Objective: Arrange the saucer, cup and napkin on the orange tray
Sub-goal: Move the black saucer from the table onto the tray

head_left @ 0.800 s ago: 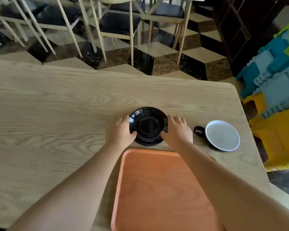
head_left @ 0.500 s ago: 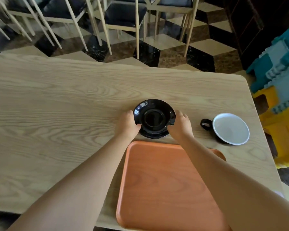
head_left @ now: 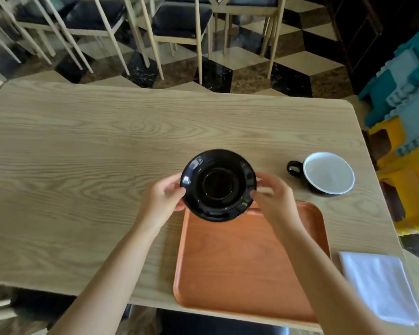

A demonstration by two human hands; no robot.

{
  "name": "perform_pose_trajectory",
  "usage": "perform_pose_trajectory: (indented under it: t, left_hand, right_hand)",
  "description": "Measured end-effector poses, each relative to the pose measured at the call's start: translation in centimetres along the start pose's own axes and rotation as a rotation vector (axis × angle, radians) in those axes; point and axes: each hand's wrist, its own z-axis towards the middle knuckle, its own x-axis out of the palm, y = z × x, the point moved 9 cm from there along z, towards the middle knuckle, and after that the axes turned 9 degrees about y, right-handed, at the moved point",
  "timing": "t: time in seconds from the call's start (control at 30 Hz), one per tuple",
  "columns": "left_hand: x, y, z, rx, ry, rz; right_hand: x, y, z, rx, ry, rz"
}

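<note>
A glossy black saucer (head_left: 218, 185) is lifted off the table and hangs over the far edge of the orange tray (head_left: 242, 259). My left hand (head_left: 162, 201) grips its left rim and my right hand (head_left: 272, 198) grips its right rim. The black cup (head_left: 324, 175), white inside, stands on the table to the right of the saucer, handle pointing left. A folded white napkin (head_left: 380, 286) lies at the table's near right corner, right of the tray.
The light wooden table (head_left: 82, 165) stretches left and far from the tray. Wooden chairs (head_left: 174, 22) stand beyond its far edge on a patterned floor. Blue and yellow foam blocks (head_left: 406, 112) are stacked past the right edge.
Both hands have raised the saucer off the table and brought it nearer, over the tray's far edge. The view has tilted down, so the napkin is now in sight.
</note>
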Motion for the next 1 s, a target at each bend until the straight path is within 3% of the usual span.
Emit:
perform_pose_trajectory:
  t: [0.4,0.7,1.0]
  left_hand:
    - [0.4,7.1,-5.3,-0.108,0.063,0.162]
    - [0.0,6.9,-4.8,-0.101,0.012,0.294]
    - [-0.4,7.7,-4.3,-0.175,0.059,0.247]
  right_hand:
    - [1.7,-6.7,-5.8,0.136,0.064,0.055]
    - [2.4,-7.4,-5.3,0.130,0.067,0.023]
    - [2.2,-7.3,-5.1,0.168,0.104,-0.066]
